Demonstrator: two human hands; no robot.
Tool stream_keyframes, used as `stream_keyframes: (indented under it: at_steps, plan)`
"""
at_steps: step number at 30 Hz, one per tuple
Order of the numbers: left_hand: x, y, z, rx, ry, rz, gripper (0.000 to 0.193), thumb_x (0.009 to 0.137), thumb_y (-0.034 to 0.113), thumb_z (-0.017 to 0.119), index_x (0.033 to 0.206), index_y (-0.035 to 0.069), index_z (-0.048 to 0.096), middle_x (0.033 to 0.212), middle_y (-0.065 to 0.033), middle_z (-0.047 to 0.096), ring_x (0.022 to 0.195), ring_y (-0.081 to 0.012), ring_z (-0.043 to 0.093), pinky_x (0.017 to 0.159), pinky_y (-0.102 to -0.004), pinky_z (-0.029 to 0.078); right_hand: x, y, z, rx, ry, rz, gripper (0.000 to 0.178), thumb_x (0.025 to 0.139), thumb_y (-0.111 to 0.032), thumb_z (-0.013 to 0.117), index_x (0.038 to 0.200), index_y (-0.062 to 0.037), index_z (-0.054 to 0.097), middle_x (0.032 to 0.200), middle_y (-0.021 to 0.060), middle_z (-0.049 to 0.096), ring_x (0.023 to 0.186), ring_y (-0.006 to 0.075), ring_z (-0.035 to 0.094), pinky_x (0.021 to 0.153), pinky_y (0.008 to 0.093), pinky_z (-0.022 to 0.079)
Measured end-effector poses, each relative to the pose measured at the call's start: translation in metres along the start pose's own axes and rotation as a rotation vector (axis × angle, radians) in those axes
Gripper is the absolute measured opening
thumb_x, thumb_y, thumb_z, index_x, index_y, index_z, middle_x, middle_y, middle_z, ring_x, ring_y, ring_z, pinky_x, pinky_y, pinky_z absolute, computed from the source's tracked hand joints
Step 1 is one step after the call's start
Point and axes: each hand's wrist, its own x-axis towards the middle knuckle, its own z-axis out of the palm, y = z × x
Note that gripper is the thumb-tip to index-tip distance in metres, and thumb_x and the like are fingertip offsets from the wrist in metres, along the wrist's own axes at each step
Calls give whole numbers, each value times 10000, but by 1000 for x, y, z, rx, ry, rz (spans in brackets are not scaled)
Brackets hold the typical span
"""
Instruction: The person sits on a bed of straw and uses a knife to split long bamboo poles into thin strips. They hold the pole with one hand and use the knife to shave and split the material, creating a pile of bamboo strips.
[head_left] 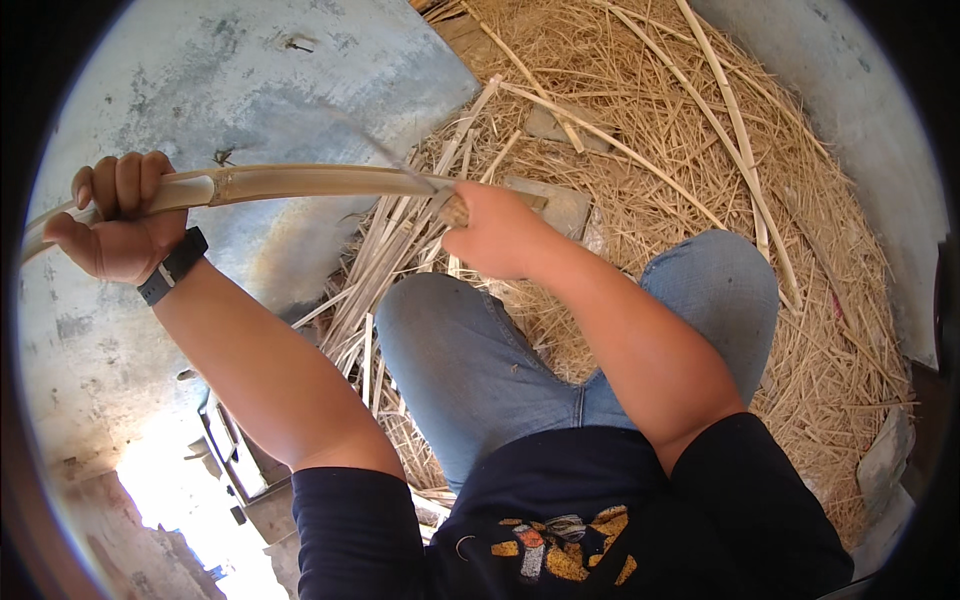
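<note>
While firm in left hand (125,213) — bamboo strip (310,181), one end beside right hand (500,230) — tight round a knife (454,209).

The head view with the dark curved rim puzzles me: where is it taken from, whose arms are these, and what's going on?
There is no robot here, just a person with bare hands. A wide fisheye camera worn on the head looks down, so straight edges bend near the rim. Below are the person's blue denim jeans. The left hand, with a black wristwatch, grips a long, pale tan split-bamboo strip. The right hand is closed at the strip's other visible end, beside a thin, grey, blade-like shape too blurred to identify. Dry, straw-coloured shavings cover much of the floor, with longer pale strips lying among them.
</note>
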Motion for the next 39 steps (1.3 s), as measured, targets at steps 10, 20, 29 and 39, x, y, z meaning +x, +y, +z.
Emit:
stream_keyframes:
  at_steps: [10, 20, 29, 39]
  plan:
    - [-10, -13, 18, 113, 193, 134, 475, 593, 468, 886, 676, 190, 511, 536, 73, 291, 500, -105, 228, 528, -282, 194, 9, 69, 15, -3, 107, 152, 523, 828, -127, 636, 1314, 39, 540, 923, 189, 675, 760, 237, 660, 677, 364, 532]
    - [-15, -13, 3, 235, 356, 184, 430, 754, 442, 812, 730, 142, 504, 575, 33, 285, 520, -122, 231, 525, -280, 217, 24, 124, 33, -113, 204, 280, 480, 829, -155, 646, 1222, 98, 537, 909, 223, 663, 844, 308, 674, 749, 401, 532]
    - [-8, -21, 1, 432, 608, 269, 321, 962, 350, 637, 934, 57, 508, 613, 6, 294, 529, -140, 252, 511, -301, 262, 11, 58, 49, 23, 70, 76, 394, 833, -146, 639, 1174, 37, 563, 1020, 228, 672, 963, 346, 670, 863, 431, 542]
    - [-3, -38, 22, 681, 906, 326, 380, 1003, 303, 582, 1113, -58, 536, 690, -46, 415, 560, -154, 351, 556, -307, 357, 22, 83, 61, 82, 105, 47, 477, 845, -169, 661, 1275, 14, 561, 1143, 256, 649, 1049, 368, 661, 925, 440, 531]
